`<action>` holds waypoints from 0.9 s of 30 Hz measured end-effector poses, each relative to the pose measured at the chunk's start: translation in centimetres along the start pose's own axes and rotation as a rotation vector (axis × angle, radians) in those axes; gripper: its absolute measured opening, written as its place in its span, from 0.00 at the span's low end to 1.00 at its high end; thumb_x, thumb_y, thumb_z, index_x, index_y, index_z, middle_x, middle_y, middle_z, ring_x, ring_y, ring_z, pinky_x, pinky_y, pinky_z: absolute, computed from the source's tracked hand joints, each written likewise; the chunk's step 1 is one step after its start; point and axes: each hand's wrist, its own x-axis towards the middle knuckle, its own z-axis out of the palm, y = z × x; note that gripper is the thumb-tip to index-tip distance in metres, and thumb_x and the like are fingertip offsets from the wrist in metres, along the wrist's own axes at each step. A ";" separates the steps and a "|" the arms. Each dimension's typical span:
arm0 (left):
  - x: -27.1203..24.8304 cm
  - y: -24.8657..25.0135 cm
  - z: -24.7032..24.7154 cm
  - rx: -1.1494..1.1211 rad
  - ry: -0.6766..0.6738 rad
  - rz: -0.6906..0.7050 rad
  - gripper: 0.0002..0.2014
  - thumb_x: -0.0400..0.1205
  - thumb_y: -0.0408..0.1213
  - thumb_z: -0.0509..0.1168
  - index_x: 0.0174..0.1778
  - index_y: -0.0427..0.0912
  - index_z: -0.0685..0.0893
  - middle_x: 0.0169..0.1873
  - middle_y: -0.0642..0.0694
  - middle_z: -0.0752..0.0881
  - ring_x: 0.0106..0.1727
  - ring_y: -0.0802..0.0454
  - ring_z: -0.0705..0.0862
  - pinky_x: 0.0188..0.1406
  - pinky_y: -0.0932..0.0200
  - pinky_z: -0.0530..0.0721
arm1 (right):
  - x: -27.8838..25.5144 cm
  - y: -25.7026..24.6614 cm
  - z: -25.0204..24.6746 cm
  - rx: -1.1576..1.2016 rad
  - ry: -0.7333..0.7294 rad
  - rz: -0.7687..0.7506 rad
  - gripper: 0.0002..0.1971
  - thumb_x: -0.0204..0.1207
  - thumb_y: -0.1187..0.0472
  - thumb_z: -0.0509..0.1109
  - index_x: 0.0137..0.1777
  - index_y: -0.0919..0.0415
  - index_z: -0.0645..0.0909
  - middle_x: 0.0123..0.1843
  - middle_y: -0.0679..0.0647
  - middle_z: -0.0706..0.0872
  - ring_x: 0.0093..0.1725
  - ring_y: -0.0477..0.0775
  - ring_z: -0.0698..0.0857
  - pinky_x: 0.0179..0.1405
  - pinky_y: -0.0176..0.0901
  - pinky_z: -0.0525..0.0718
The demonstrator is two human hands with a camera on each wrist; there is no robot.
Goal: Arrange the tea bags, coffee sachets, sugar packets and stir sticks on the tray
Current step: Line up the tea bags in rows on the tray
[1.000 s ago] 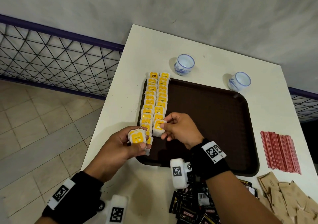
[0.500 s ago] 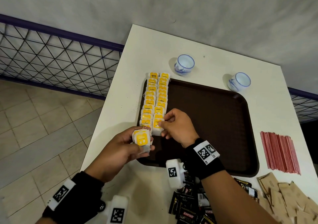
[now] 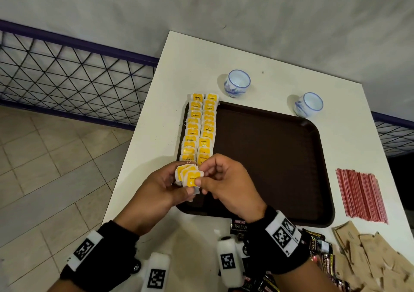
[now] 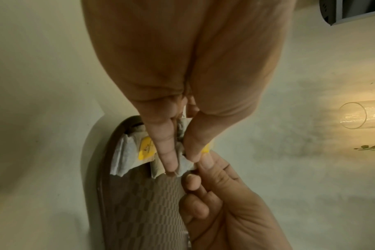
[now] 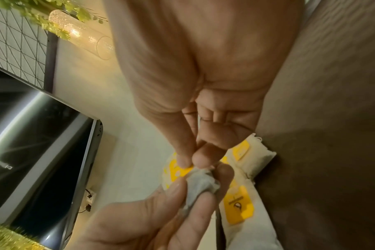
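Note:
A dark brown tray [image 3: 280,157] lies on the white table. Two rows of yellow-tagged tea bags [image 3: 199,128] run along its left edge. My left hand [image 3: 165,186] holds a small stack of tea bags [image 3: 187,175] above the tray's near left corner. My right hand [image 3: 215,179] pinches the top tea bag of that stack by its yellow tag [image 5: 180,170]. In the left wrist view my left fingers [image 4: 167,152] clamp the white bags [image 4: 184,162], with the tray [image 4: 139,203] below. Red stir sticks [image 3: 360,195], brown sugar packets [image 3: 369,253] and black coffee sachets [image 3: 320,247] lie off the tray.
Two white-and-blue cups [image 3: 237,85] [image 3: 309,104] stand behind the tray. The table's left edge [image 3: 134,157] drops to a tiled floor, with a black mesh fence [image 3: 67,78] beyond. A grey wall runs behind the table.
My right hand left the tea bag it set down in the right row and came back to the stack. It now pinches the top bag held by my left hand.

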 end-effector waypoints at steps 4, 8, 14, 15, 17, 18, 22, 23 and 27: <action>0.0 0.2 -0.1 -0.054 0.022 -0.005 0.20 0.81 0.23 0.70 0.67 0.44 0.85 0.59 0.43 0.92 0.59 0.42 0.91 0.56 0.45 0.91 | -0.2 0.1 -0.4 0.013 0.018 0.017 0.10 0.73 0.73 0.79 0.51 0.66 0.83 0.37 0.55 0.85 0.29 0.51 0.85 0.22 0.38 0.79; 0.3 0.1 -0.5 -0.114 0.079 -0.011 0.16 0.84 0.25 0.67 0.66 0.43 0.86 0.58 0.42 0.92 0.58 0.41 0.92 0.50 0.51 0.92 | -0.3 0.0 -1.1 0.015 -0.005 0.007 0.05 0.75 0.72 0.77 0.48 0.64 0.86 0.35 0.56 0.86 0.31 0.51 0.84 0.24 0.38 0.79; 0.4 -0.1 -1.1 -0.135 0.131 -0.034 0.15 0.85 0.26 0.65 0.65 0.42 0.86 0.56 0.41 0.93 0.56 0.41 0.93 0.50 0.54 0.93 | 0.2 0.2 -3.0 -0.044 0.078 0.029 0.02 0.78 0.69 0.76 0.46 0.66 0.85 0.33 0.65 0.87 0.27 0.47 0.81 0.23 0.38 0.75; 0.3 -0.1 -1.1 -0.138 0.132 -0.036 0.14 0.85 0.26 0.65 0.65 0.42 0.87 0.56 0.41 0.93 0.55 0.41 0.93 0.50 0.54 0.93 | 0.3 0.3 -3.3 -0.063 0.097 0.042 0.02 0.78 0.68 0.76 0.46 0.66 0.85 0.33 0.64 0.88 0.25 0.45 0.80 0.23 0.38 0.75; 0.2 -0.1 -1.2 -0.137 0.131 -0.041 0.14 0.86 0.26 0.65 0.65 0.42 0.87 0.57 0.43 0.93 0.55 0.42 0.93 0.50 0.54 0.93 | 0.4 0.4 -3.8 -0.083 0.109 0.062 0.02 0.78 0.68 0.76 0.46 0.65 0.85 0.33 0.65 0.89 0.23 0.46 0.78 0.23 0.38 0.75; 0.2 -0.1 -1.2 -0.137 0.131 -0.043 0.14 0.86 0.26 0.65 0.65 0.41 0.86 0.57 0.43 0.93 0.56 0.42 0.93 0.51 0.54 0.93 | 0.5 0.5 -3.9 -0.071 0.102 0.071 0.02 0.77 0.68 0.76 0.46 0.66 0.85 0.33 0.66 0.89 0.24 0.47 0.78 0.23 0.38 0.74; 0.2 -0.1 -1.1 -0.128 0.134 -0.050 0.15 0.86 0.26 0.65 0.66 0.41 0.86 0.56 0.42 0.93 0.56 0.42 0.93 0.51 0.54 0.93 | 0.9 0.8 -4.0 -0.051 0.069 0.109 0.03 0.77 0.70 0.75 0.47 0.69 0.84 0.34 0.64 0.90 0.27 0.50 0.83 0.22 0.37 0.76; 0.2 -0.1 -1.1 -0.128 0.134 -0.049 0.15 0.85 0.26 0.65 0.66 0.41 0.86 0.56 0.42 0.93 0.56 0.42 0.93 0.51 0.54 0.93 | 1.0 1.0 -4.0 -0.051 0.059 0.123 0.04 0.77 0.70 0.75 0.48 0.71 0.83 0.35 0.64 0.90 0.29 0.51 0.85 0.22 0.37 0.77; 0.3 -0.1 -1.1 -0.128 0.128 -0.051 0.14 0.85 0.27 0.65 0.66 0.41 0.86 0.56 0.41 0.93 0.56 0.42 0.93 0.53 0.53 0.93 | 1.6 1.6 -3.6 -0.034 0.024 0.190 0.04 0.79 0.71 0.73 0.50 0.72 0.81 0.37 0.64 0.91 0.31 0.53 0.89 0.22 0.38 0.78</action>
